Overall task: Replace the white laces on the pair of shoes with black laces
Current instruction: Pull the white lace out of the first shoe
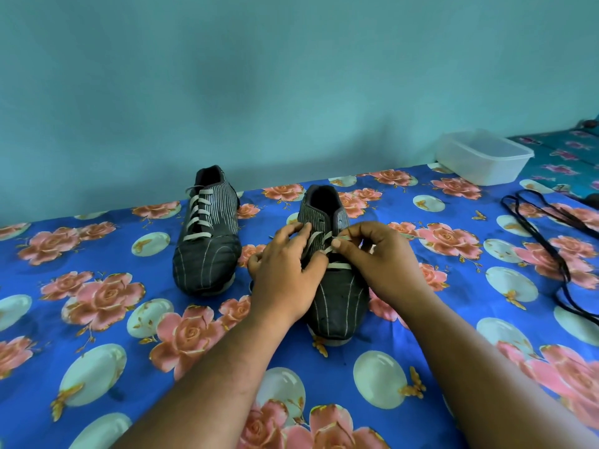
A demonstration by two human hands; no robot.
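If I pull the white lace [327,246] too hard, it can jam in an eyelet or drag the near shoe [334,286] over the flowered cloth [97,319], because nothing heavy holds it. My right hand [382,257] pinches the lace between thumb and fingers [338,244], just above the tongue. My left hand [285,273] rests on the shoe, fingers loosely bent by the crossings. The other shoe [207,234] is fully laced; the black laces [551,234] lie well apart, to the right.
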